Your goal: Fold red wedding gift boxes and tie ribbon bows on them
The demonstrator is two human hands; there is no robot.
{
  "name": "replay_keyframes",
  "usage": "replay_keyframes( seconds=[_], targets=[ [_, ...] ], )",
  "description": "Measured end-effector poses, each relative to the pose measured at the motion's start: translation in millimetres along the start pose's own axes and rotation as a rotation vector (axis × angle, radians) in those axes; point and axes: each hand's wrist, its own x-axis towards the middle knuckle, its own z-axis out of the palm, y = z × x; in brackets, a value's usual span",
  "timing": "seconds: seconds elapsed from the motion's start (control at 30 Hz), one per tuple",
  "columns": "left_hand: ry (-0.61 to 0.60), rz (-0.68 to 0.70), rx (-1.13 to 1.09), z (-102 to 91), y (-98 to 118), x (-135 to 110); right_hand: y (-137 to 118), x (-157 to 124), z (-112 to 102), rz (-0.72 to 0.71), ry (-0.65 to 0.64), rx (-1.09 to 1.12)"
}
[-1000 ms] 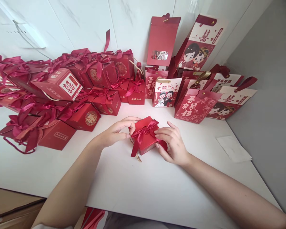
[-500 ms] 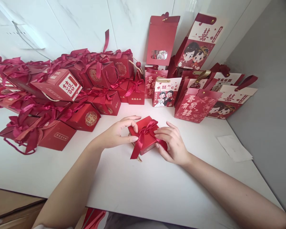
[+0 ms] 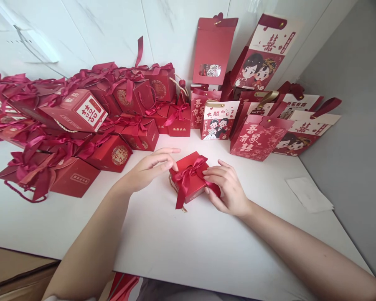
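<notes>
A small red gift box (image 3: 194,161) sits on the white table between my hands, tied on top with a dark red satin ribbon (image 3: 188,175) in a bow. One ribbon tail drapes over the front of the box, and a gold cord (image 3: 172,184) shows at its left side. My left hand (image 3: 152,169) is at the box's left edge, fingers stretched out and apart, holding nothing; a fingertip is close to the corner or touching it. My right hand (image 3: 227,188) pinches the right ribbon tail between thumb and fingers, against the box's right side.
Several tied red gift boxes (image 3: 113,152) are piled at the left and back. Tall red and white paper gift bags (image 3: 260,138) stand at the back right. A white paper sheet (image 3: 310,194) lies by the grey wall at the right. Cardboard (image 3: 15,271) is below the table's front left edge.
My left hand has let go of the left ribbon tail and drawn back up and left, its fingers straightening. The tail now hangs over the box front. My right hand stays nearly still.
</notes>
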Motion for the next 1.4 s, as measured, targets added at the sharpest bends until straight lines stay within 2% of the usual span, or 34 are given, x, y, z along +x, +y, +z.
replay_keyframes(
  seconds=[0.2,0.3,0.47,0.63,0.77,0.97,1.13,1.4],
  targets=[
    [-0.081,0.059,0.144,4.9,3,-1,0,0,0,0.006,-0.004,-0.004],
    [-0.099,0.046,0.061,5.7,-1,1,0,-1,0,0.014,-0.008,-0.006],
    [-0.127,0.015,-0.226,7.5,-8,5,1,-1,1,0.007,-0.006,0.004],
    [-0.156,0.027,-0.100,9.8,-7,7,1,-1,0,0.009,-0.013,0.006],
    [-0.239,0.057,-0.216,11.4,-11,9,1,-1,0,0.011,-0.011,0.006],
    [-0.115,0.015,-0.237,11.9,-17,11,1,-1,0,0.011,-0.017,0.013],
    [-0.249,0.044,-0.268,8.4,-14,11,1,-1,1,0.013,-0.017,0.011],
    [-0.189,-0.061,-0.396,13.9,-6,10,1,-1,1,0.007,-0.016,0.015]
  ],
)
